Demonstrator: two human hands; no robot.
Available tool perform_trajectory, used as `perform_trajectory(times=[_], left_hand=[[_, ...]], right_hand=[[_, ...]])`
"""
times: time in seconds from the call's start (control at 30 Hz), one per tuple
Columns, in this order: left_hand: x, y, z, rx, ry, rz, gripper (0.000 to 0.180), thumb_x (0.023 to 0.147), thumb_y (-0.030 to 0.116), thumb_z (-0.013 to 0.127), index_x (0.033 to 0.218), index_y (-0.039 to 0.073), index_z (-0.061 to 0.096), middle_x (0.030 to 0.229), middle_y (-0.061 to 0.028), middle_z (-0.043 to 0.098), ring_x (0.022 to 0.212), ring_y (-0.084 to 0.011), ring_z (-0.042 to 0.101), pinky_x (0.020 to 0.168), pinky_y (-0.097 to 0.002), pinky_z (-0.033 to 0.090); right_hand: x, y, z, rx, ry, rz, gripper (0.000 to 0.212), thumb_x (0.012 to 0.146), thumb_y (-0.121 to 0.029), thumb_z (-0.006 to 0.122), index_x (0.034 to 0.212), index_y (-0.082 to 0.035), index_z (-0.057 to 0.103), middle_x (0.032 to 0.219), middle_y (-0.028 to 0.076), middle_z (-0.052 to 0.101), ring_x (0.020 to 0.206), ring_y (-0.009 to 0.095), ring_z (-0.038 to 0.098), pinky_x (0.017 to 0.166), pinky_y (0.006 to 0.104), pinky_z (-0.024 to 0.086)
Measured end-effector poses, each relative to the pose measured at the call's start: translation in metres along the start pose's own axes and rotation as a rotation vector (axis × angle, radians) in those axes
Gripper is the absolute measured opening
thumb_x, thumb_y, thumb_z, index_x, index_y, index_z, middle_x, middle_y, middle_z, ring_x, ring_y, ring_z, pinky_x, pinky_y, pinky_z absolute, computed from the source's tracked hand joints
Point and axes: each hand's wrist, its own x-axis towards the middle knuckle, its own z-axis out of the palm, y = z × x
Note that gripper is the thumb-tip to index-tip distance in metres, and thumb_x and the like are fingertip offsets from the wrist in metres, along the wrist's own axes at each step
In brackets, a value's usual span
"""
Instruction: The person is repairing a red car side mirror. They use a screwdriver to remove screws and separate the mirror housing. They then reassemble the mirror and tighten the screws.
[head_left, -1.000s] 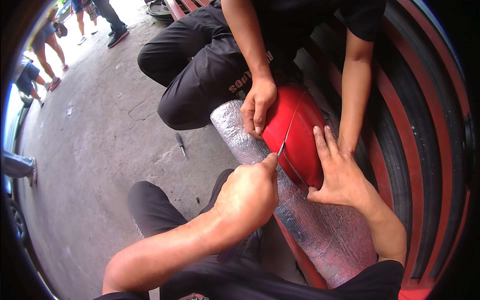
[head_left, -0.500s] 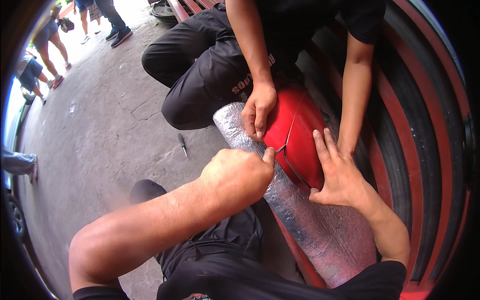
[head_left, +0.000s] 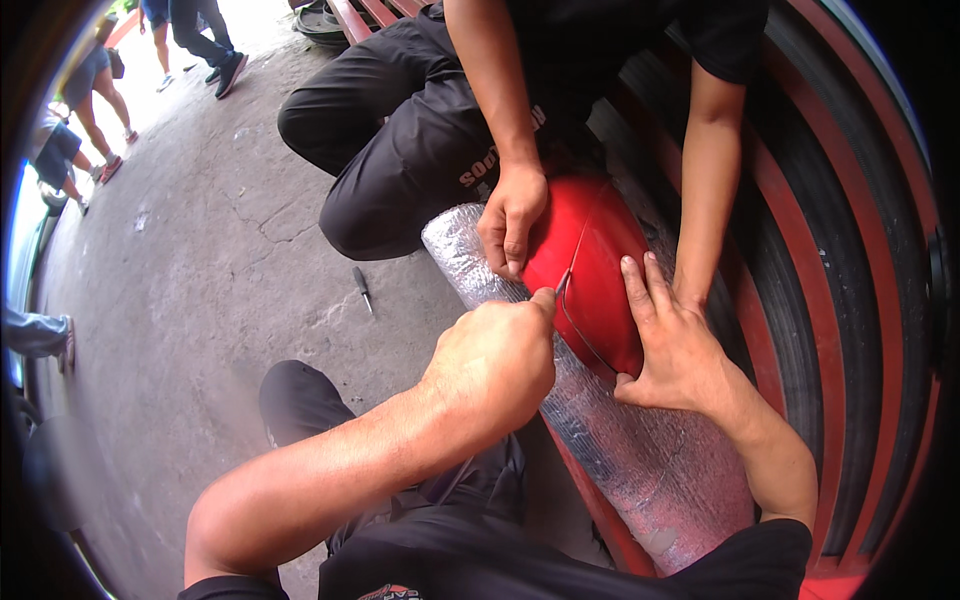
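A glossy red rounded shell, shaped like a car side mirror housing, lies on a roll of silver foil insulation. A dark seam or thin gap runs across it. My left hand is closed round a thin metal-tipped tool, most of it hidden in the fist, and its tip meets the seam. Spread against the shell's right side is my right hand, its fingers apart and pressing on the surface. Another person's hand grips the shell's left edge; that person's other hand is partly hidden behind mine.
The other person's bent knee is close beyond the roll. A small screwdriver lies on the concrete floor to the left. Red and black slats of a bench curve along the right. Several people stand far left.
My left fist has tilted and my forearm has swung to the right. The tool's tip now points more upward along the seam. My right hand stays on the shell.
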Motion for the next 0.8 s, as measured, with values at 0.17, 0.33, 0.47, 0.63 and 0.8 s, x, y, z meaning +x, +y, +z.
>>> perform_trajectory(times=[0.17, 0.33, 0.47, 0.63, 0.8], left_hand=[[0.004, 0.005, -0.001, 0.085, -0.013, -0.058, 0.024, 0.096, 0.011, 0.05, 0.106, -0.001, 0.068, 0.086, -0.0255, 0.072, 0.083, -0.0421, 0.073, 0.072, -0.0526, 0.057], [0.009, -0.002, -0.013, 0.213, -0.065, 0.085, 0.026, 0.092, 0.009, 0.055, 0.113, 0.001, 0.067, 0.089, -0.0266, 0.072, 0.085, -0.0443, 0.071, 0.074, -0.0539, 0.056], [-0.004, -0.018, 0.004, 0.024, 0.182, 0.084, 0.044, 0.09, 0.01, 0.057, 0.133, 0.007, 0.059, 0.083, -0.0259, 0.071, 0.077, -0.0465, 0.069, 0.069, -0.0559, 0.054], [0.003, -0.032, 0.027, 0.077, 0.043, 0.074, 0.066, 0.088, 0.011, 0.059, 0.153, 0.014, 0.046, 0.069, -0.0205, 0.067, 0.062, -0.0406, 0.067, 0.058, -0.0505, 0.053], [-0.021, -0.039, 0.052, 0.142, 0.002, 0.283, 0.074, 0.086, 0.011, 0.062, 0.157, 0.019, 0.045, 0.061, -0.014, 0.063, 0.054, -0.0303, 0.064, 0.052, -0.0439, 0.052]], right_hand=[[0.0, -0.001, -0.002, -0.007, -0.014, 0.014, 0.128, 0.068, -0.036, 0.083, 0.161, 0.007, 0.007, 0.153, 0.049, 0.024, 0.134, 0.059, 0.047, 0.118, 0.0552, 0.037], [-0.001, 0.003, 0.006, 0.019, 0.034, 0.006, 0.128, 0.065, -0.029, 0.083, 0.162, 0.004, 0.006, 0.154, 0.048, 0.022, 0.13, 0.062, 0.049, 0.111, 0.0551, 0.046], [-0.002, 0.007, 0.009, -0.005, 0.072, -0.018, 0.128, 0.066, -0.03, 0.083, 0.162, 0.004, 0.006, 0.153, 0.049, 0.022, 0.129, 0.062, 0.05, 0.111, 0.0548, 0.046], [0.001, 0.006, 0.004, 0.051, 0.041, -0.005, 0.128, 0.067, -0.033, 0.082, 0.162, 0.005, 0.005, 0.153, 0.049, 0.022, 0.133, 0.061, 0.047, 0.115, 0.0555, 0.042], [-0.003, 0.006, 0.01, -0.018, 0.047, -0.012, 0.125, 0.071, -0.037, 0.08, 0.162, 0.005, 0.006, 0.154, 0.049, 0.023, 0.136, 0.061, 0.044, 0.118, 0.0558, 0.037]])
